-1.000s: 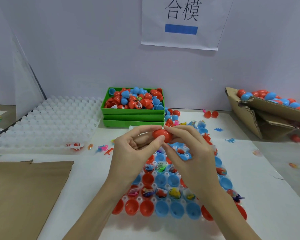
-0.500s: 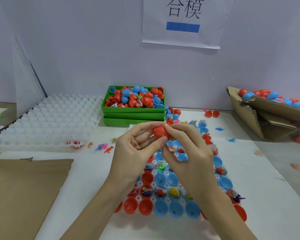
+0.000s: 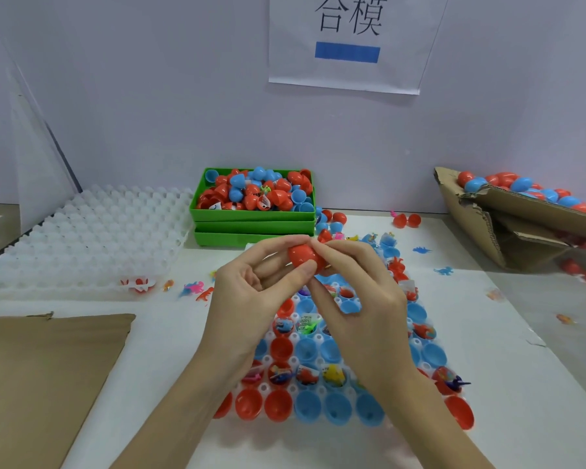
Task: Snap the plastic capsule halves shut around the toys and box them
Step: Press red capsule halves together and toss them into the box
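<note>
A pale wall with a paper sign (image 3: 347, 42) backs a white-covered worktable (image 3: 508, 394), and the landmark here is the loaded tray (image 3: 339, 363) of open red and blue halves lying mid-table, many with small toys sitting in them.

Just above the far end of that tray, the person holds a red capsule (image 3: 303, 256) between both hands. The left hand (image 3: 251, 299) has thumb and fingertips curled round its near and left side; the right hand (image 3: 362, 299) pinches its right end between thumb and forefinger, the remaining fingers loosely bent. The 2 hands hide the seam, so I cannot tell whether the halves have clicked home.

Beyond the tray sits a green bin (image 3: 252, 216) heaped with loose halves, left of it an empty white tray (image 3: 82, 238), and to the right a tilted cardboard box (image 3: 521, 225) holding finished capsules. Stray toy figures lie on the table around the tray's far corners.

What worries me from here: a squeeze that is off-axis could leave the rim half-seated, and the capsule would likely pop open once dropped in the box. A toy limb caught in the seam would do the same. Smooth plastic held only at the fingertips might also squirt out and knock the filled halves below.
</note>
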`<state>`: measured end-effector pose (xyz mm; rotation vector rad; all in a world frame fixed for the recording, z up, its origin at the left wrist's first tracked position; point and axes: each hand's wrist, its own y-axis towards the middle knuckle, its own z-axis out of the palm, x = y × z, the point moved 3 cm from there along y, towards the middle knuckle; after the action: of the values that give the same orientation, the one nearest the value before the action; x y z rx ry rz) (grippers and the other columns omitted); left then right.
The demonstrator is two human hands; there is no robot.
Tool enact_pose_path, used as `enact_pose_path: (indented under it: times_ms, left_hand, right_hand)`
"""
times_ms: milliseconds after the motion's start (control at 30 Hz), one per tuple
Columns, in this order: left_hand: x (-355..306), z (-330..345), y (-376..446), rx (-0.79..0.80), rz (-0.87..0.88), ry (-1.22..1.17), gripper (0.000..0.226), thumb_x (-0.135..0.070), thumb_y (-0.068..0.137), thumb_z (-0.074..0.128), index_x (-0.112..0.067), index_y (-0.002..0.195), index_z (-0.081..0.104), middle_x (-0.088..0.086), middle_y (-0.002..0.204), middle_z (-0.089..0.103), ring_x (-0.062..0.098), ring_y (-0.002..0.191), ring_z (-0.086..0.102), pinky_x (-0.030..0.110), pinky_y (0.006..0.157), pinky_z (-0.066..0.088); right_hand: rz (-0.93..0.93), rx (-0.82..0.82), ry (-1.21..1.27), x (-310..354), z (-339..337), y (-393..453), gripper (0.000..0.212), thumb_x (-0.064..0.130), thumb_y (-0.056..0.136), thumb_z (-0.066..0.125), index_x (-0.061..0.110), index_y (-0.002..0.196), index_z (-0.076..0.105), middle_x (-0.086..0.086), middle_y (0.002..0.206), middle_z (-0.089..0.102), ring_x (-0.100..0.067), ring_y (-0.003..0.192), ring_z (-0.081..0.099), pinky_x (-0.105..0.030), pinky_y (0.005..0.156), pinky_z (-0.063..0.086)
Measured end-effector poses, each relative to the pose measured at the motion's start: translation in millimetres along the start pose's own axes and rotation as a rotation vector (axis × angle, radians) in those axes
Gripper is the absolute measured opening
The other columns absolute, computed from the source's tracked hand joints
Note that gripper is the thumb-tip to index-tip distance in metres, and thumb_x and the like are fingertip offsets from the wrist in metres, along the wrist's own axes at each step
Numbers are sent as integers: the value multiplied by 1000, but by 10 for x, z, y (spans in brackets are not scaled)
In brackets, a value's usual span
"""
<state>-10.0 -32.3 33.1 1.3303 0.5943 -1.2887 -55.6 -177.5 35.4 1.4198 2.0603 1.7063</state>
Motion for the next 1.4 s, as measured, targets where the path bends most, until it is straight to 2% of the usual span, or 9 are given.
enact_pose_path:
  times_ms: [233,300,433,533,700,1067,1267,1333,1400]
  left_hand:
    - [-76,1,1,105,166,219,44,-19,100,66,-18,144,60,-6,140,67,14,136,59,32,104,54]
    - [-98,20,-10,125,257,347,47,-19,103,62,-19,149,53,-10,148,60,11,143,51,32,111,48]
    - [-133,70,-46,81,443,579,39,-28,108,54,-19,145,55,-12,155,51,17,151,40,37,121,37]
    - [-165,99,-79,95,451,504,39,-38,104,59,-18,137,60,-8,148,58,24,144,49,40,116,42]
    - [-194,125,-123,35,431,475,34,-41,102,61,-15,124,65,-4,123,68,27,120,63,29,101,49]
    - [-172,131,-127,37,460,499,30,-29,102,62,-7,122,67,-1,117,68,24,114,64,26,96,49]
    - [-91,96,-72,113,327,434,32,-27,107,51,-13,134,61,-4,134,67,25,134,58,39,110,49]
    - [-58,110,-71,187,263,365,37,-26,110,43,-16,143,57,-5,144,62,22,142,52,36,114,46]
    - [-13,131,-70,229,184,272,41,-24,113,36,-20,150,53,-7,151,57,18,147,46,34,118,41]
  right_hand:
    - [556,174,805,-32,27,22,25,23,98,71,19,122,67,-3,121,75,-21,118,70,-27,98,56]
    - [656,222,968,-53,44,12,31,27,94,76,20,123,67,-10,126,72,-27,124,67,-35,105,53]
    - [801,297,1406,-34,98,15,54,24,83,85,12,132,68,-19,135,67,-32,129,63,-34,101,55]
    - [845,358,1617,58,175,-24,57,24,84,83,0,133,66,-14,130,69,-24,122,67,-33,101,53]
    - [899,369,1796,163,262,-106,43,24,90,77,0,125,71,-12,124,71,-22,122,66,-32,106,51]
    - [900,333,1700,158,231,-83,42,24,86,81,1,120,73,-9,110,71,-17,110,68,-30,110,49]
    - [886,240,1629,114,212,-69,47,17,89,77,-2,131,66,-17,131,68,-26,130,62,-34,106,52]
    - [813,185,1428,93,169,-38,41,20,87,81,8,125,71,-14,127,71,-27,125,66,-31,101,55]
    - [659,109,978,61,77,-3,38,29,85,82,19,120,72,-4,117,75,-21,114,71,-25,93,57]
